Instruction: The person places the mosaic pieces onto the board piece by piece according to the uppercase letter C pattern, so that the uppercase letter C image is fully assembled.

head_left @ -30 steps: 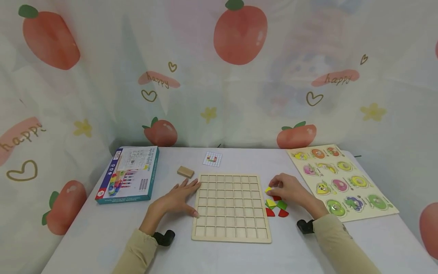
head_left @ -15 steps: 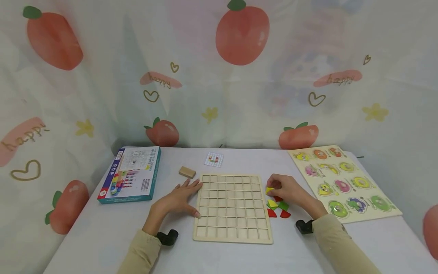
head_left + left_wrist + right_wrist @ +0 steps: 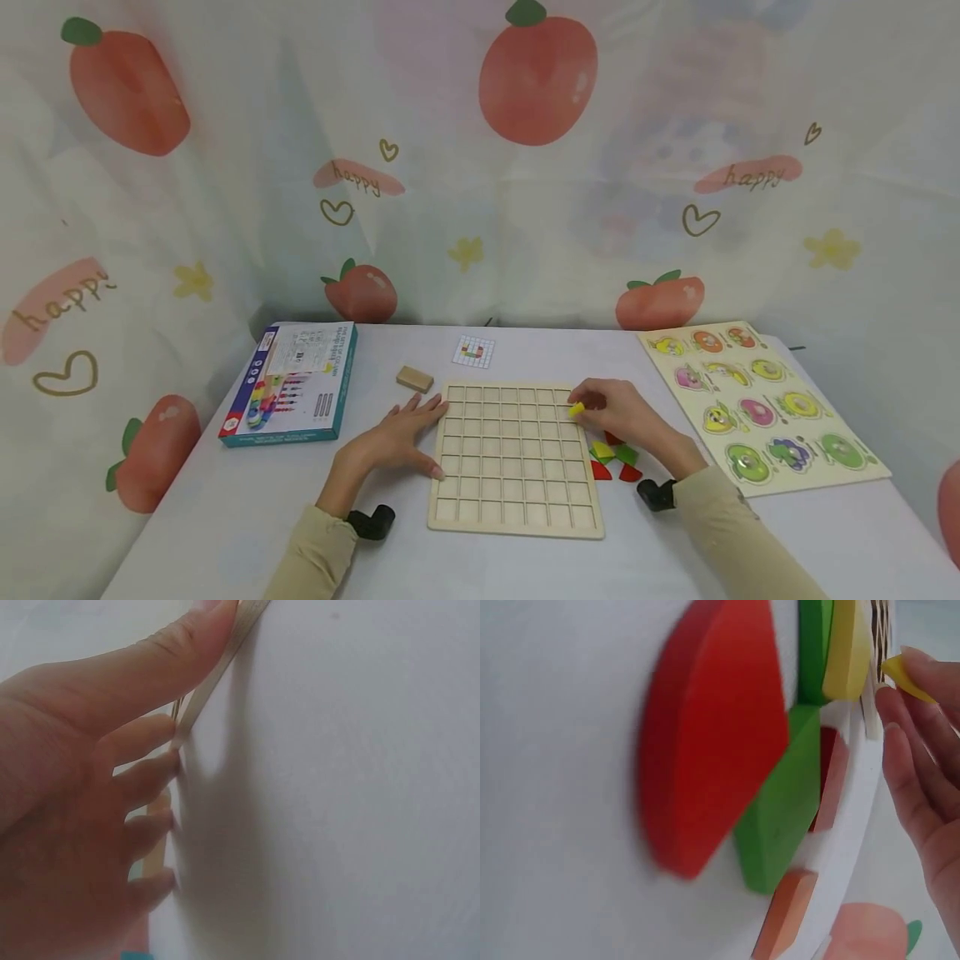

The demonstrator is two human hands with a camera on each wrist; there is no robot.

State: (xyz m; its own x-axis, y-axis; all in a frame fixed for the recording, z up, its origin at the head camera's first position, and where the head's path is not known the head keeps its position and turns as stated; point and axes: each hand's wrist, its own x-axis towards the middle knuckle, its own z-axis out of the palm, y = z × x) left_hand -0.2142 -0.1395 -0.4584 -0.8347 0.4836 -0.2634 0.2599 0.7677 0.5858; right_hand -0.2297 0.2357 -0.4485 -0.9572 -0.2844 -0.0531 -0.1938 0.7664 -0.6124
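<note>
My right hand (image 3: 618,410) pinches a small yellow block (image 3: 576,409) between thumb and fingers, at the right edge of a wooden grid board (image 3: 513,532). In the right wrist view the yellow block (image 3: 904,676) shows at the fingertips. My left hand (image 3: 393,439) rests spread along the board's left edge, its thumb on the rim; in the left wrist view the fingertips of that hand (image 3: 82,765) reach the table beside the board. Below my right hand lie loose pieces: a red quarter-round piece (image 3: 716,739), a green block (image 3: 780,799) and another yellow block (image 3: 847,652).
A boxed toy set (image 3: 292,383) lies at the back left. Behind the board are a small wooden block (image 3: 415,378) and a grid card (image 3: 474,352) with a coloured pattern. A fruit puzzle board (image 3: 757,408) takes up the right side. A printed curtain (image 3: 525,225) hangs behind the table.
My right hand has lifted the yellow block from beside the loose pieces and moved left to the board's right edge. The left hand stays at the board; the whole head view has shifted slightly.
</note>
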